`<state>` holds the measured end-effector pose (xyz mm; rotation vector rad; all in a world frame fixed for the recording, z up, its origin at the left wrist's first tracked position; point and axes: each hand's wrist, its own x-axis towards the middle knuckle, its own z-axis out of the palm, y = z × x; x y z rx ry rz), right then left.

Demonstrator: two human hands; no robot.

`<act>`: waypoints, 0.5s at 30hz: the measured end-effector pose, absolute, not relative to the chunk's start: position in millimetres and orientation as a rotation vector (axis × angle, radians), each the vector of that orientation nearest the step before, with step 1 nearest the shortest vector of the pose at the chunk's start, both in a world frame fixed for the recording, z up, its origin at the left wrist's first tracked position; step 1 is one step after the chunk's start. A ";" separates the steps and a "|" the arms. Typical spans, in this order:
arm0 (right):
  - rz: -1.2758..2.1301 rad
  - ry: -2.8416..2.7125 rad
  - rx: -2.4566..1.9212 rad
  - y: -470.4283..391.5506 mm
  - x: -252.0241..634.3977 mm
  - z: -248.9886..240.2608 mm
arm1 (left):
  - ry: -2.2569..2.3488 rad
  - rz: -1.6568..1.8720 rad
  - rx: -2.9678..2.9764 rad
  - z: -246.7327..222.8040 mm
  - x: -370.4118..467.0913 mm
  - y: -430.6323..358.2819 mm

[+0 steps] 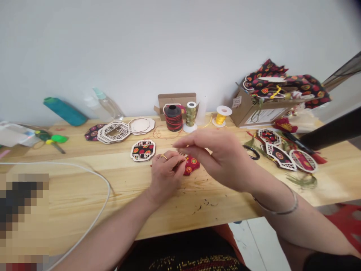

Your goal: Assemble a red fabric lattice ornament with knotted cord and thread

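Note:
My left hand (167, 173), with a ring on one finger, is closed at the left edge of a red patterned fabric piece (192, 165). Its fingertips press together there and hide part of the piece. Above and to the right hovers my right hand (225, 160), its thumb and fingers drawn close together in a pinch. Whatever may be between those fingertips is too small to make out. Just beyond my left hand lies a pale lattice frame with dark patterned fabric (143, 150). Small dark scraps (200, 206) are scattered on the wooden table (124, 210) near my hands.
Spools of dark red cord (174, 118), green thread (191, 114) and yellow thread (220, 117) stand by the wall. Lattice frames (114, 132) are stacked left. Black scissors handles (251, 152), finished ornaments (282, 156) and a full cardboard box (254, 107) are right. A white cable (105, 180) crosses left.

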<state>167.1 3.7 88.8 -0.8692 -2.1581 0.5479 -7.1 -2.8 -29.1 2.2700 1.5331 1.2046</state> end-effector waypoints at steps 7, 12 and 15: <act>0.694 -2.268 -1.252 27.3 167.2 17.4 | 1.505 1.221 2.309 -26.6 -8.0 -1.0; 0.778 -2.117 -1.224 29.3 165.6 -0.5 | 1.535 1.266 2.297 -28.3 -8.2 0.8; 0.762 -2.086 -1.147 31.9 166.0 -3.8 | 1.542 1.278 2.273 -27.7 -8.7 0.7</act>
